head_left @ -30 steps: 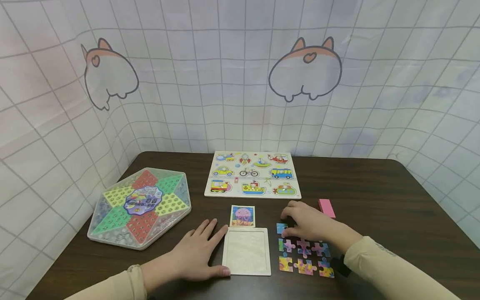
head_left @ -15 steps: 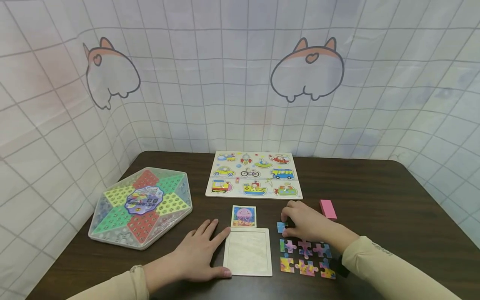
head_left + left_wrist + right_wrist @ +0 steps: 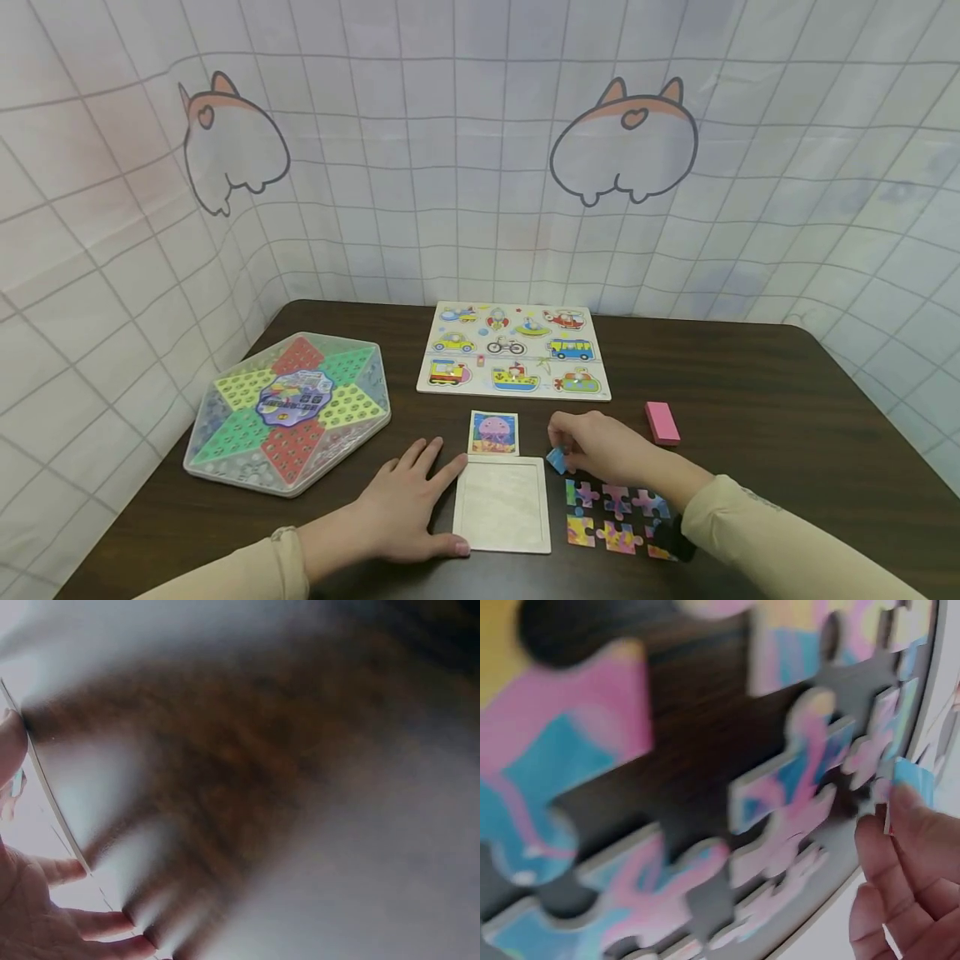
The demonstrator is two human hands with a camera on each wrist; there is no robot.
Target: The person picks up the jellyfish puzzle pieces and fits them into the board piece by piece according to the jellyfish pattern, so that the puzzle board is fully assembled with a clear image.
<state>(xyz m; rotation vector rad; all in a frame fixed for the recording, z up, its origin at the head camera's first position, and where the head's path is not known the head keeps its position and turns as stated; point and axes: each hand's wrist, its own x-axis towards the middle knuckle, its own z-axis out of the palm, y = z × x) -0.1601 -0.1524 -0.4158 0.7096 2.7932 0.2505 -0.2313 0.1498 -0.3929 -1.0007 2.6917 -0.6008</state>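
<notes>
My right hand (image 3: 611, 446) pinches a blue jigsaw piece (image 3: 557, 461) between thumb and fingers. That piece is tilted, as its blue face (image 3: 915, 781) shows in the right wrist view. Below the hand lie two rows of jigsaw pieces (image 3: 621, 537), pink and blue above, mostly yellow below; the forearm hides some of them. Fingers spread, my left hand (image 3: 401, 510) rests on the table, with thumb and index fingertips at the left edge of a pale square puzzle tray (image 3: 502, 504). A small jellyfish picture card (image 3: 493, 433) lies against the tray's far edge.
A board of vehicle pictures (image 3: 513, 348) lies at the back of the dark table (image 3: 720, 375). To the left is a hexagonal board game box (image 3: 288, 412) with coloured triangles. A pink block (image 3: 662, 423) sits beyond the right forearm. A grid-patterned curtain surrounds the table.
My right hand has lifted and tilted the blue piece from its spot and brought it slightly nearer the tray. The left hand stays at the tray. The head view has shifted a little.
</notes>
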